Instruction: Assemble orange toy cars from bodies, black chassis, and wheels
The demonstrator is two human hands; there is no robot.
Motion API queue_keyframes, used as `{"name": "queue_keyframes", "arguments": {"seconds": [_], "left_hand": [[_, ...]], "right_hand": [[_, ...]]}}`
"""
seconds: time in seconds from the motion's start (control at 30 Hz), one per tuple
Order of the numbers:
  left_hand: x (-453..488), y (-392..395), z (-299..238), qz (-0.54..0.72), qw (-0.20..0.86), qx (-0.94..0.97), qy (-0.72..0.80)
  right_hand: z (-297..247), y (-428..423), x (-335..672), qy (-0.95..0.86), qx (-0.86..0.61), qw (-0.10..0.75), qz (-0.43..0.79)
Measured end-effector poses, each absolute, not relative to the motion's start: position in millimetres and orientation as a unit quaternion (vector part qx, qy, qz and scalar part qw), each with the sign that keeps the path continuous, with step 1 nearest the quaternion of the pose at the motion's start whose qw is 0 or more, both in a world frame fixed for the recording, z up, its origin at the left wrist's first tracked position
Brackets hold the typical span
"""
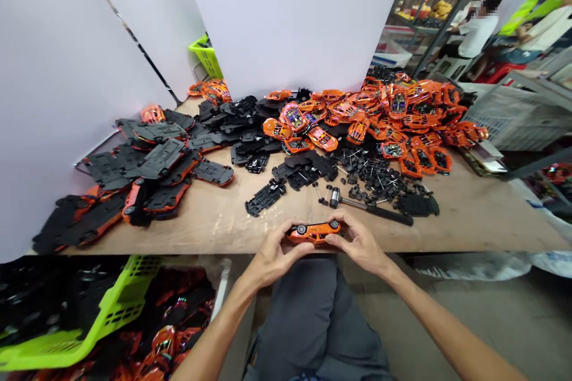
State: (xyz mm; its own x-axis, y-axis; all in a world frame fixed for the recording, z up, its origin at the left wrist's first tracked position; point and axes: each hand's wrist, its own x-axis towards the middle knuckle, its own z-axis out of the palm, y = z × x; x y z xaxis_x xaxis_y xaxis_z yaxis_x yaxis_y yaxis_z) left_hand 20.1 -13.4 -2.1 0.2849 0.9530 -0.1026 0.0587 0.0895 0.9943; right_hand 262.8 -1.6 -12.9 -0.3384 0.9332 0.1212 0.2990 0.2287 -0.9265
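Observation:
An orange toy car (314, 233) is held on its side at the table's front edge, its wheels turned up and away from me. My left hand (280, 250) grips one end, thumb along the near side. The other end sits between the thumb and fingers of my right hand (357, 240). Just beyond the car lies a hammer (375, 209) with a black handle. A black car chassis (265, 197) rests to the left of the hammer head. Wheel and axle sets (375, 175) are heaped behind the hammer.
Orange car bodies (344, 112) pile up at the back right. Cars with black undersides up (163, 161) are stacked at the left. Below the table stands a green basket (111, 309) of black parts. A white crate (509, 116) and seated people (476, 33) are at the right.

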Motion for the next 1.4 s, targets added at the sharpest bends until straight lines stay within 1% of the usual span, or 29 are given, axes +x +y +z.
{"name": "queue_keyframes", "arguments": {"seconds": [0.07, 0.23, 0.33, 0.4, 0.47, 0.53, 0.6, 0.67, 0.77, 0.83, 0.9, 1.03, 1.2, 1.27, 1.33, 1.4], "left_hand": [[29.4, -11.5, -3.4, 0.383, 0.551, 0.564, 0.481], [37.1, -16.0, -12.1, 0.401, 0.522, 0.568, 0.495], [33.1, -16.3, -7.6, 0.388, 0.489, 0.600, 0.501], [31.0, -13.1, 0.3, 0.358, 0.461, 0.654, 0.481], [32.1, -8.4, 7.3, 0.307, 0.396, 0.739, 0.450], [37.5, -3.9, 8.8, 0.261, 0.286, 0.814, 0.434], [45.7, -1.0, 3.3, 0.253, 0.170, 0.848, 0.434], [53.3, 0.1, -6.2, 0.277, 0.089, 0.855, 0.430], [58.9, -0.5, -17.8, 0.306, 0.026, 0.852, 0.424], [59.2, -1.5, -19.4, 0.309, 0.014, 0.844, 0.439], [57.5, -2.8, -16.6, 0.301, 0.035, 0.837, 0.455], [48.2, -10.7, -6.6, 0.307, 0.159, 0.807, 0.479], [36.2, -27.9, 6.3, 0.434, 0.290, 0.668, 0.530], [37.7, -31.6, 10.1, 0.467, 0.354, 0.602, 0.543], [44.6, -33.0, 11.1, 0.505, 0.425, 0.526, 0.537], [55.3, -33.1, 8.6, 0.547, 0.507, 0.442, 0.499]], "right_hand": [[-18.4, -3.6, 263.7, -0.684, -0.447, 0.372, 0.441], [-15.0, -0.8, 260.2, -0.666, -0.440, 0.363, 0.480], [-10.9, -0.7, 255.1, -0.652, -0.451, 0.389, 0.469], [-7.8, -1.9, 251.4, -0.648, -0.460, 0.400, 0.456], [-4.7, -2.8, 248.3, -0.651, -0.464, 0.407, 0.442], [-2.6, -2.5, 247.2, -0.657, -0.467, 0.415, 0.422], [-2.4, -1.5, 248.6, -0.659, -0.473, 0.420, 0.406], [-4.5, -0.9, 251.6, -0.655, -0.477, 0.419, 0.410], [-11.9, -2.9, 253.4, -0.634, -0.491, 0.438, 0.406], [-17.6, -6.2, 249.8, -0.617, -0.504, 0.470, 0.379], [-21.0, -10.8, 243.2, -0.602, -0.509, 0.500, 0.358], [-14.0, -20.0, 235.3, -0.603, -0.495, 0.514, 0.356], [7.6, -25.3, 254.4, -0.618, -0.451, 0.503, 0.402], [12.6, -27.2, 260.0, -0.630, -0.450, 0.484, 0.408], [12.8, -29.5, 257.2, -0.643, -0.459, 0.461, 0.405], [8.0, -31.3, 246.8, -0.650, -0.465, 0.452, 0.396]]}}
